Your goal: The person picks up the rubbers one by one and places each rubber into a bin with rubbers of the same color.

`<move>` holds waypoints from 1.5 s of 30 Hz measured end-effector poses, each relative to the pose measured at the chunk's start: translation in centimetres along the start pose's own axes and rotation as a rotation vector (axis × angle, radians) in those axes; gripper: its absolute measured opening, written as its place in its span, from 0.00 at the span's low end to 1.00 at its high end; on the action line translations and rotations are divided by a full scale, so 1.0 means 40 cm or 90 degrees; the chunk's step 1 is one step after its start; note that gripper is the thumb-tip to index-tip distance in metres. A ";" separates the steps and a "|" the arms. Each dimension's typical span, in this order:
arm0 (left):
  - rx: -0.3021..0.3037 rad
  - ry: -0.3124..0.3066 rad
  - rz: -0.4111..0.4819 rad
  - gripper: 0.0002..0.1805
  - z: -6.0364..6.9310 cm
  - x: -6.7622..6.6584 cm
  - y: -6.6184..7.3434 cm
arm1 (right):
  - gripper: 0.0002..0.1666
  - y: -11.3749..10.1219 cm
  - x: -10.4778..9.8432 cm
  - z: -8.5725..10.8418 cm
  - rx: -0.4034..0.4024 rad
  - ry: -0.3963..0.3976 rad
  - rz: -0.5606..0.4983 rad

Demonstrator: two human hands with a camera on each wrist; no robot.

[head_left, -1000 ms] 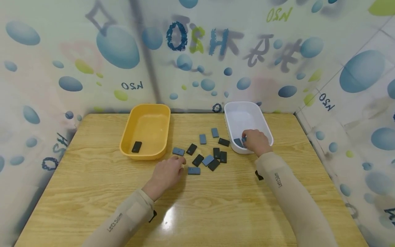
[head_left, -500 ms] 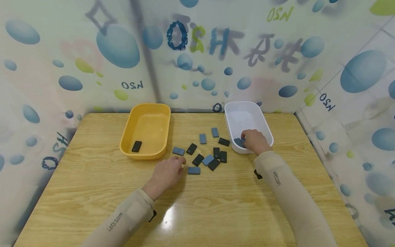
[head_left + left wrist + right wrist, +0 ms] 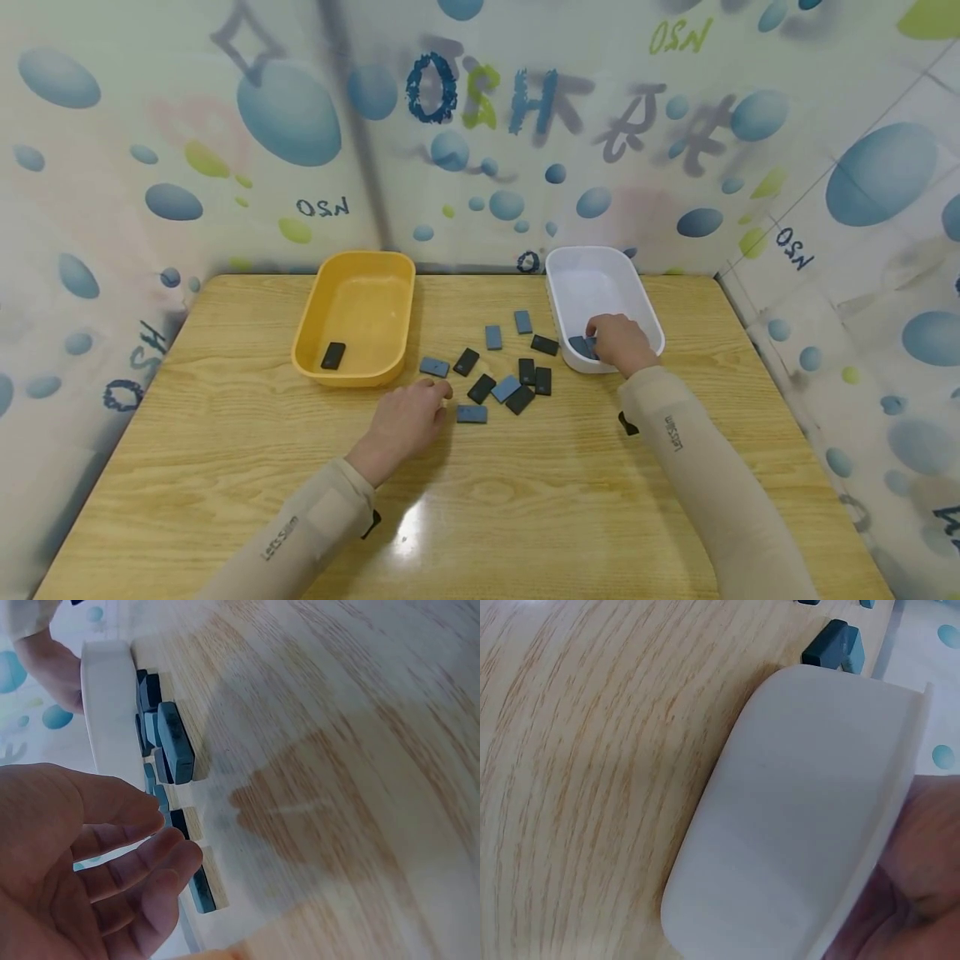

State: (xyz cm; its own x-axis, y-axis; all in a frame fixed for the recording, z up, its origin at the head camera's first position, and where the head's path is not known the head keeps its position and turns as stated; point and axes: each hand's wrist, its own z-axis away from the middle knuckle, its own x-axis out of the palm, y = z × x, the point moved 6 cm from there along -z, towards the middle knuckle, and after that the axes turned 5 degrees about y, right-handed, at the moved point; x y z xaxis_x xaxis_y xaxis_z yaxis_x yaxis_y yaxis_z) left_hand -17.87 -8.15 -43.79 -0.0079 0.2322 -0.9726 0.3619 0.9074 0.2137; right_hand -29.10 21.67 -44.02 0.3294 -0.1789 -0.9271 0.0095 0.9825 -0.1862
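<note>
**Right hand (image 3: 622,343) dips into white tub (image 3: 597,287) as left hand (image 3: 401,421) hangs over scattered tiles**

A person in beige sleeves (image 3: 686,442) works at a wood-grain table (image 3: 480,517) with both arms stretched forward. The right hand sits inside the near end of the white tub, its fingers bent downward beside at least two blue tiles (image 3: 577,346) on the tub floor. The tub's wall hides the fingertips in the right wrist view, so whether they pinch a tile cannot be told. The left hand hangs above the tabletop, fingers loosely bent and holding nothing, with a narrow gap between thumb and index finger. Just to the right of its fingertips lies a blue tile (image 3: 472,414), flat on the wood; another blue tile (image 3: 434,367) lies just beyond the hand, near the yellow tub (image 3: 360,287).

Between the two tubs, five blue and six black tiles are spread in a loose group. One blue piece (image 3: 506,388) lies close against a black piece (image 3: 520,400), and two black tiles (image 3: 527,371) sit side by side nearer the white tub. A single black tile (image 3: 333,356) rests in the near left part of the yellow tub. Behind the table rises a pale wall covering (image 3: 480,183) with blue and green spots and printed lettering.
</note>
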 end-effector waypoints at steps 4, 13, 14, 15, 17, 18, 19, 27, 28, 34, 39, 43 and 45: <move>-0.001 -0.002 0.003 0.10 0.001 -0.001 0.001 | 0.21 0.001 -0.010 0.008 0.008 0.002 0.006; -0.010 -0.005 0.008 0.10 0.003 -0.004 0.000 | 0.22 -0.013 -0.047 0.032 0.005 0.046 0.022; -0.010 -0.006 0.009 0.10 0.003 -0.004 -0.001 | 0.22 -0.018 -0.052 0.037 -0.001 0.054 0.028; -0.010 -0.005 0.011 0.10 0.002 -0.005 -0.001 | 0.22 -0.023 -0.058 0.042 -0.007 0.062 0.033; -0.010 -0.007 0.015 0.09 0.001 -0.005 -0.002 | 0.22 -0.036 -0.069 0.054 -0.027 0.080 0.041; -0.010 -0.008 0.014 0.10 0.000 -0.005 -0.003 | 0.21 -0.043 -0.074 0.061 -0.037 0.091 0.045; -0.011 -0.010 0.014 0.10 0.000 -0.005 -0.004 | 0.21 -0.050 -0.078 0.069 -0.046 0.100 0.047; -0.019 -0.026 0.004 0.10 -0.005 -0.002 -0.013 | 0.21 -0.116 -0.096 0.132 -0.102 0.143 0.041; -0.021 -0.029 0.005 0.10 -0.005 -0.002 -0.014 | 0.20 -0.125 -0.096 0.139 -0.108 0.145 0.040; -0.031 -0.037 0.002 0.11 -0.005 0.003 -0.026 | 0.18 -0.174 -0.079 0.175 -0.150 0.166 0.050; -0.032 -0.035 0.002 0.10 -0.005 0.011 -0.036 | 0.19 -0.211 -0.041 0.198 -0.193 0.179 0.074; -0.031 -0.031 0.001 0.10 -0.005 0.012 -0.041 | 0.19 -0.238 -0.006 0.208 -0.222 0.177 0.088; -0.025 -0.024 -0.002 0.10 -0.003 0.012 -0.042 | 0.18 -0.250 0.012 0.210 -0.235 0.165 0.088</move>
State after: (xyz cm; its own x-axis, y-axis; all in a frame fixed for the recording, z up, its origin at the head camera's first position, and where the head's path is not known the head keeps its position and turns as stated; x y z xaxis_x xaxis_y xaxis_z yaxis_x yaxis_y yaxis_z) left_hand -18.60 -9.50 -44.61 0.0268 0.2162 -0.9760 0.3245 0.9216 0.2131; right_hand -21.12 12.20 -39.87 0.0567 -0.1009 -0.9933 -0.3695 0.9221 -0.1147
